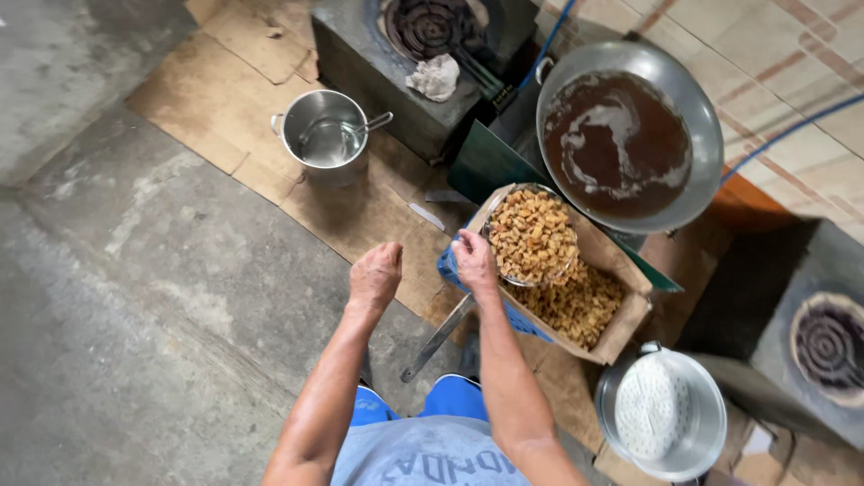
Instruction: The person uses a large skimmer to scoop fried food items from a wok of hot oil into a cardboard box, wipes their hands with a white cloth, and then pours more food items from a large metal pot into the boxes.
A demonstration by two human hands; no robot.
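Above the cardboard box point(621, 337): metal bowl point(531, 236) heaped with fried pieces, rim grasped by right hand point(474, 263); left hand point(375, 276) clenched, empty; likely heavy, rigid, greasy; best gripped at rim.

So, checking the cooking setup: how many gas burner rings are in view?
2: one burner ring at top centre, behind the steel pot; another at the right edge. More may lie outside the frame.
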